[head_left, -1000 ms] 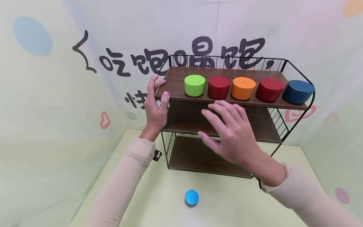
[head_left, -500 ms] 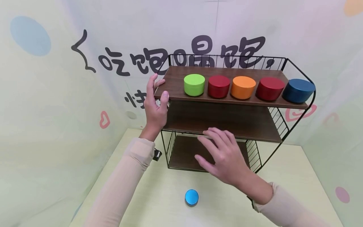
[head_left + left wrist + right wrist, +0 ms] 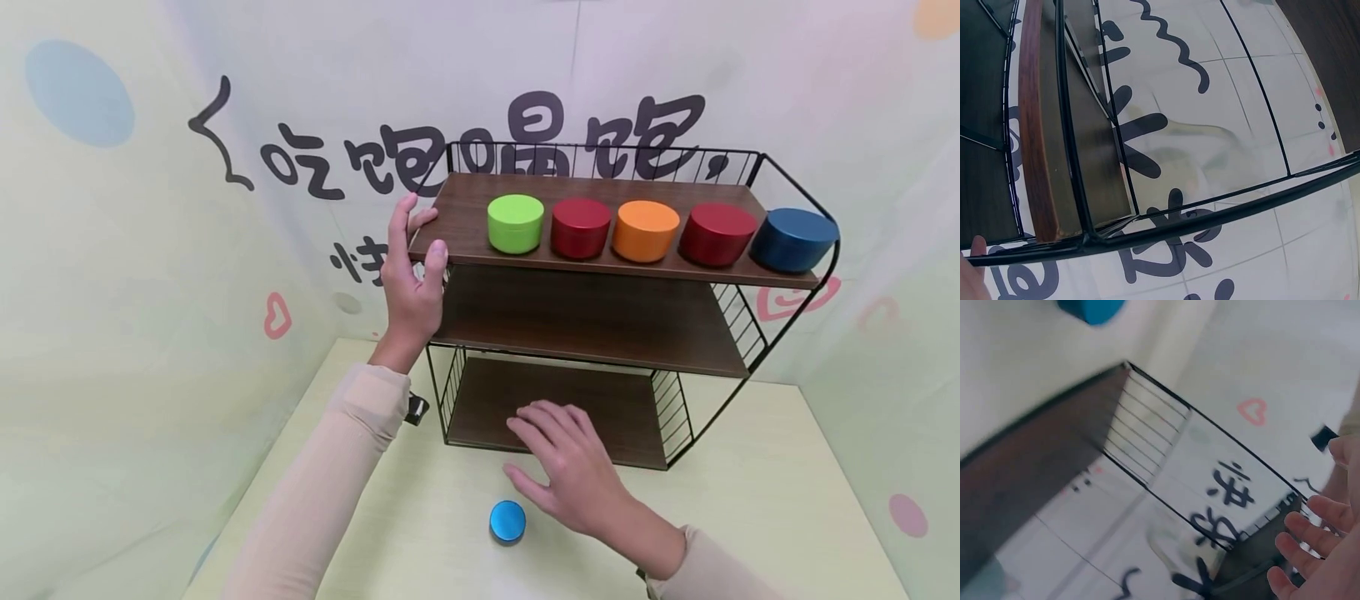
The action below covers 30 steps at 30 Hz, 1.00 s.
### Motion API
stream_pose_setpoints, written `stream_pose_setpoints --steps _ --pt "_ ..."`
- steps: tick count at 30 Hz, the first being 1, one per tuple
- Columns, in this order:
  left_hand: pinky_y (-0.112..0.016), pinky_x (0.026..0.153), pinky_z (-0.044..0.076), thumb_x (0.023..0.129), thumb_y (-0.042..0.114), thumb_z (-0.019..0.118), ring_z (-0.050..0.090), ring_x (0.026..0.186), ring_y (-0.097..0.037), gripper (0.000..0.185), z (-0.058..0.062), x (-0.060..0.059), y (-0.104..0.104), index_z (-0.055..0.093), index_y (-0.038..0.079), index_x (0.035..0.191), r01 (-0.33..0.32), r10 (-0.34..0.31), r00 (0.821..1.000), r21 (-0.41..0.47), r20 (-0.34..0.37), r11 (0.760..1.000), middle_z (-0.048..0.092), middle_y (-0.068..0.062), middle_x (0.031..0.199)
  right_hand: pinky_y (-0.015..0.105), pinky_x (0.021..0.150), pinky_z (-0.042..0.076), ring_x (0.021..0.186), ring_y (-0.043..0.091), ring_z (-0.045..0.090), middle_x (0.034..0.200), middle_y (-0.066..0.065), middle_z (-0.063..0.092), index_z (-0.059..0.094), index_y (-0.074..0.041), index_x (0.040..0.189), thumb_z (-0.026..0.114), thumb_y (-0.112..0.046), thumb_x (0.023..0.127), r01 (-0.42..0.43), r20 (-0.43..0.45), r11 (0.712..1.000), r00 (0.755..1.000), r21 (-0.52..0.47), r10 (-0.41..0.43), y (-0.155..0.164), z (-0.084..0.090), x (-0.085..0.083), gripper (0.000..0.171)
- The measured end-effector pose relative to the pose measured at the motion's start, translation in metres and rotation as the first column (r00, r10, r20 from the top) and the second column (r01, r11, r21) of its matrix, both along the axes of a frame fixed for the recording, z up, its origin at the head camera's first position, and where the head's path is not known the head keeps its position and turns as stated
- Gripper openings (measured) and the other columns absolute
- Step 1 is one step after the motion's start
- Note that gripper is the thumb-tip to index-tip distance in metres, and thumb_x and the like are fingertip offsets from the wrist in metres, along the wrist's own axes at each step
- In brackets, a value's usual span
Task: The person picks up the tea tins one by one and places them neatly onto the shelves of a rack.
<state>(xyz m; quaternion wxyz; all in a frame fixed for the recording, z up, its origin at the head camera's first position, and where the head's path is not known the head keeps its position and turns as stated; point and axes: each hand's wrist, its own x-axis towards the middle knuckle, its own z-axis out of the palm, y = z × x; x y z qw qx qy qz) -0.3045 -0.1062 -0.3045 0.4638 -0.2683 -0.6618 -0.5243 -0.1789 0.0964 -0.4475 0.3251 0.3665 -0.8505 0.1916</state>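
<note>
My left hand [image 3: 411, 287] grips the upper left corner of a three-tier rack [image 3: 577, 312] with dark wooden shelves and black wire sides. In the left wrist view, only a bit of that hand shows beside the black frame [image 3: 1229, 220]. My right hand [image 3: 573, 471], fingers spread and slightly bent, hovers before the bottom shelf, holding nothing. Just left of and below it, a light blue round tin [image 3: 507, 522] lies on the table; the right wrist view catches this tin [image 3: 1092, 309] at its top edge.
Along the front of the top shelf stand a green tin [image 3: 515, 225], a red tin [image 3: 581, 229], an orange tin [image 3: 645, 232], another red tin [image 3: 717, 236] and a dark blue tin [image 3: 793, 242]. Printed cloth walls [image 3: 150, 333] enclose the pale table [image 3: 420, 517].
My right hand has come down from in front of the top shelf's edge to near the light blue tin, shifting slightly left. The left hand stays on the rack's corner.
</note>
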Motion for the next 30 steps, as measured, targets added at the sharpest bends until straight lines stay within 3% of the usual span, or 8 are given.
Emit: stream_pose_setpoints --steps 4,13,30 --pt "-0.034 0.097 0.037 0.09 0.013 0.048 0.055 0.12 -0.035 0.053 0.002 0.002 0.0 0.041 -0.009 0.137 0.001 -0.001 1.0 -0.009 -0.014 1.0 0.061 -0.029 0.12 0.048 0.095 0.042 0.12 0.025 0.056 0.125 0.006 0.065 0.066 -0.012 0.124 0.058 -0.047 0.093 0.018 0.065 0.999 0.998 0.046 -0.021 -0.002 -0.022 0.005 0.047" --pt "-0.034 0.099 0.037 0.09 0.008 0.047 0.055 0.117 -0.041 0.051 0.002 0.002 -0.001 0.04 -0.014 0.136 0.008 -0.009 0.999 -0.026 -0.049 1.0 0.061 -0.032 0.118 0.047 0.093 0.043 0.117 0.023 0.057 0.123 0.004 0.066 0.068 -0.014 0.119 0.078 -0.04 0.08 0.032 0.143 0.998 0.989 0.062 -0.041 -0.005 -0.058 0.011 0.049" --pt "-0.034 0.099 0.037 0.089 0.008 0.045 0.054 0.117 -0.044 0.052 0.003 0.003 0.0 0.04 -0.015 0.135 0.009 -0.011 0.998 -0.029 -0.061 1.0 0.06 -0.033 0.118 0.046 0.092 0.045 0.114 0.021 0.058 0.121 0.0 0.066 0.068 -0.017 0.119 0.077 -0.045 0.08 0.054 0.284 0.991 0.955 0.119 -0.086 -0.006 -0.111 0.022 0.049"
